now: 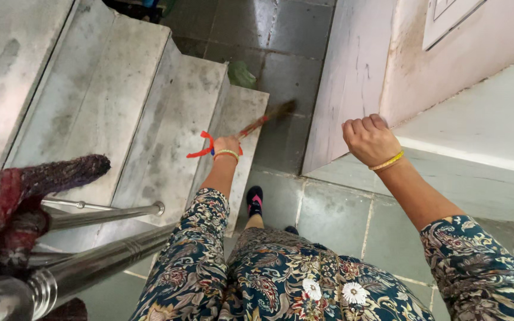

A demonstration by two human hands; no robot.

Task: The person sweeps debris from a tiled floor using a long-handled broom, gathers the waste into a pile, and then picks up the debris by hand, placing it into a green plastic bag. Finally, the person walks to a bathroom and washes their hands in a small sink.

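Note:
My left hand [226, 145] is closed around the handle of a broom [267, 117], which has a red strip tied at its grip and blurred bristles reaching down over the lowest stair and the dark floor tiles. A yellow bangle sits on that wrist. My right hand [369, 138] is a closed fist with nothing in it, resting against the corner edge of a pale pink wall [352, 77]. It also wears a yellow bangle. My floral sleeves and dress fill the bottom of the view, and one foot in a black and pink sock [254, 201] stands on the tiles.
Pale stone stairs [150, 101] descend on the left. A steel handrail [90, 249] with a dark worn cloth [25, 202] draped over it is at lower left. A green scrap [240, 74] lies by the lowest step. A white ledge [483, 125] is on the right.

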